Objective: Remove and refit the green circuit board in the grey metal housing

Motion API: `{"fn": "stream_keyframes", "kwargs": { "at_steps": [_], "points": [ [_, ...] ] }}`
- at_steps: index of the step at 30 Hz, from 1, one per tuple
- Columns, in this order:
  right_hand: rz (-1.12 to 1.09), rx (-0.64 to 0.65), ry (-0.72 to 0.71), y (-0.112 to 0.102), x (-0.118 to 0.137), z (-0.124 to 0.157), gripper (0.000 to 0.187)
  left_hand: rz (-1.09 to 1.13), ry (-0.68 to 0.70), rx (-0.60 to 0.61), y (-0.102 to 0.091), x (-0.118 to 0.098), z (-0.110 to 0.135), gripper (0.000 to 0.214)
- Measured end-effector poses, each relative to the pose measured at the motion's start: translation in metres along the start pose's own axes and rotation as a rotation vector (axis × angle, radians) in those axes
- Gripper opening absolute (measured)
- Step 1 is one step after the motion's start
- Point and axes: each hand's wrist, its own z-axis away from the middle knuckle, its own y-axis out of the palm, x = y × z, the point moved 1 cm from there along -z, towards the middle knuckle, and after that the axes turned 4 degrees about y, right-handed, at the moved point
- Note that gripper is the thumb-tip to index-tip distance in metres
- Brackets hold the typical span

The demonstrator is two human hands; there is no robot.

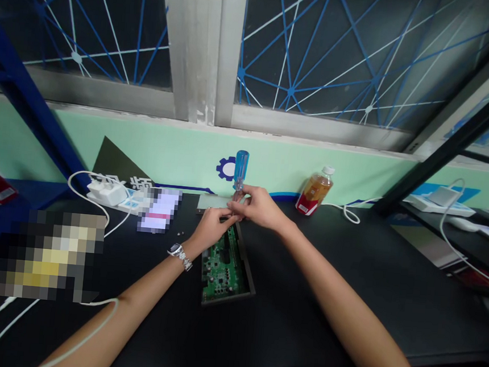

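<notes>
Evidently holding the screwdriver (pixel 241 166) in the right hand (pixel 262 205), fingers closed low on it, blue handle pointing up. Close against that, the left hand (pixel 212 229), thumb and fingers bunched near the lower end of the screwdriver; cannot tell whether pinching anything, with the tip hidden. Just below both hands, the open case (pixel 251 288), lying on the counter (pixel 322 316) with the green board (pixel 222 267) inside, bare and facing up. Worst risk, as a judgement: slipping off the hidden spot beneath the tip, then skidding across the board and scratching it. Likely to come from a tilted shaft, too little downward pressure, or so low a grip. Could also jab the left fingers, being so near. With no clamp showing on the case, might swivel or slide under a hard twist. Must reckon too with the white cable (pixel 111 314), crossing the left forearm (pixel 135 305): could snag during a reach and jerk the hand. Could scatter the tiny bright bits (pixel 180 233) near the left wrist, perhaps screws but too small to tell, by brushing past. Might scrape the case with the metal bracelet (pixel 187 263), just beside it. Less pressing: toppling the capped bottle (pixel 314 192), well apart to the right, through a wide swing.
</notes>
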Motion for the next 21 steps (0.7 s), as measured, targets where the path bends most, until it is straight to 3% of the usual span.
{"fn": "stream_keyframes", "kwargs": {
  "at_steps": [2, 10, 16, 21],
  "points": [
    [-0.011, -0.017, 0.008, -0.003, -0.004, -0.002, 0.015, 0.031, -0.006, -0.003, -0.003, -0.003, 0.001, 0.027],
    [-0.111, 0.122, 0.029, -0.005, 0.000, 0.000, 0.016, 0.003, -0.037, -0.020, -0.017, 0.000, 0.005, 0.023],
    [0.305, -0.164, -0.104, 0.001, 0.003, 0.002, 0.017, -0.064, -0.020, -0.078, -0.015, 0.002, 0.006, 0.020],
    [0.239, -0.085, -0.111, 0.001, 0.002, 0.001, 0.019, -0.069, -0.014, -0.073, -0.019, -0.006, 0.007, 0.021]
  ]
}}
